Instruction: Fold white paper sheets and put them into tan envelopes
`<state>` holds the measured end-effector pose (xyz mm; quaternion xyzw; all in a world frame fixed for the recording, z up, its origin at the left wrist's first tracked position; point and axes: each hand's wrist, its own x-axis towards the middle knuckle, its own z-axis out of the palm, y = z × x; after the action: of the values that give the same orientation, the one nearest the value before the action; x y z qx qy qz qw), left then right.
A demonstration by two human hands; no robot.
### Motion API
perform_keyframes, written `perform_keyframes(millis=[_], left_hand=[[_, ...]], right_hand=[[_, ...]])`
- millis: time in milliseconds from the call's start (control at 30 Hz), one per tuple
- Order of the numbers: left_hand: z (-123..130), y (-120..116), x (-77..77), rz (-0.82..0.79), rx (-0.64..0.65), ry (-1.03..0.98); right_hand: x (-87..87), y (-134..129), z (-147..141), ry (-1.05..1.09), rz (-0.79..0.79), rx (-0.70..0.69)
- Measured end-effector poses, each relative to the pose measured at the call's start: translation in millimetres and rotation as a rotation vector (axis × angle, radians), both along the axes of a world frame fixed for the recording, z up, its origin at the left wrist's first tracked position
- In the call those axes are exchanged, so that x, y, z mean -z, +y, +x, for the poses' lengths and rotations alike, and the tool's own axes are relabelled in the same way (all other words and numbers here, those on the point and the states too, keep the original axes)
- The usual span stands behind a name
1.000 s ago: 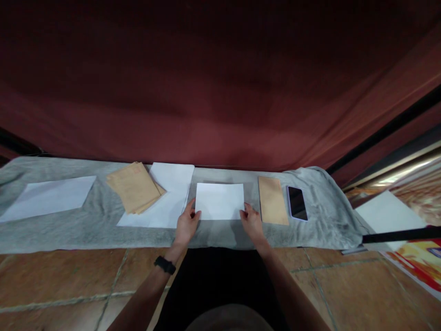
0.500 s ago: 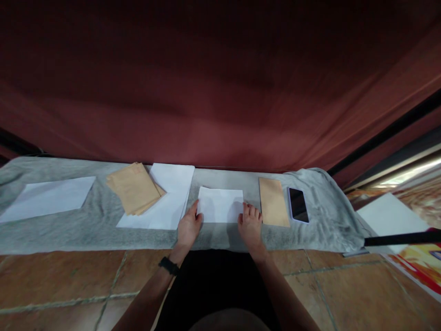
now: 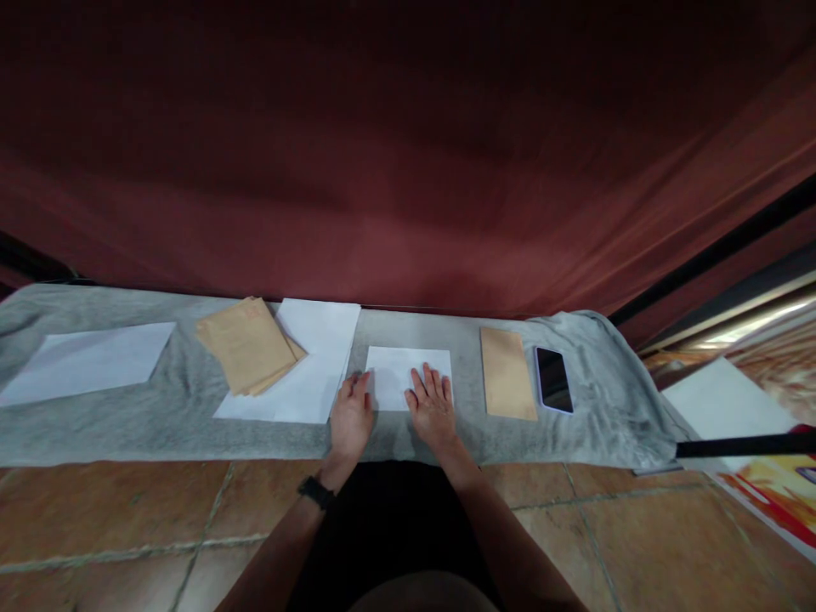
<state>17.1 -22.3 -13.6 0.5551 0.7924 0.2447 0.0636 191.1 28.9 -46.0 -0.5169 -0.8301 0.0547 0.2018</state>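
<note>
A white sheet of paper (image 3: 390,367), apparently folded, lies flat in front of me on the grey cloth. Spread across its right half is my right hand (image 3: 433,410), palm down with the fingers apart. At the paper's left edge rests my left hand (image 3: 352,421), its fingertips touching the edge and its fingers loosely bent, gripping nothing that shows. A brown envelope (image 3: 508,374) lies to the right of my right hand. Left of my left hand are larger white sheets (image 3: 325,361), with a fanned stack of brown envelopes (image 3: 247,347) partly on top.
A phone (image 3: 553,379) lies beyond the single envelope. Another white sheet (image 3: 89,361) is at the far left. The grey cloth (image 3: 191,438) covers a long narrow surface, with a dark red curtain (image 3: 408,246) behind it and a tiled floor (image 3: 127,518) below.
My right hand has moved left from the paper's right edge onto its surface, and its fingers have spread. My left hand stays by the left edge. The paper's raised top-left edge now lies flatter.
</note>
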Motion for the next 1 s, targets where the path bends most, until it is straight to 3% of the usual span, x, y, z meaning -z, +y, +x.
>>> perform_keyframes(millis=[67, 200, 300, 500, 700, 833, 1000], left_hand=[[15.4, 5.8, 1.2, 0.04, 0.053, 0.065], [57.6, 31.4, 8.9, -0.004, 0.292, 0.014], [74.5, 48.5, 14.9, -0.054, 0.312, -0.006], [54.5, 52.7, 23.2, -0.033, 0.297, 0.072], [29.1, 51.2, 31.2, -0.009, 0.16, 0.112], [24.1, 50.9, 30.6, -0.035, 0.119, 0.193], [25.6, 50.3, 24.7, -0.11, 0.123, 0.27]], right_hand=[[0.5, 0.8, 2.8, -0.016, -0.012, -0.005], [3.0, 1.5, 6.4, -0.075, -0.048, -0.042], [5.1, 3.8, 8.9, -0.09, -0.05, -0.074], [4.3, 14.9, 11.9, -0.049, -0.031, -0.005], [5.1, 30.7, 21.2, 0.067, -0.011, 0.131], [1.5, 39.4, 7.8, 0.072, -0.042, 0.24], [0.1, 44.1, -29.8, 0.017, -0.114, -0.012]])
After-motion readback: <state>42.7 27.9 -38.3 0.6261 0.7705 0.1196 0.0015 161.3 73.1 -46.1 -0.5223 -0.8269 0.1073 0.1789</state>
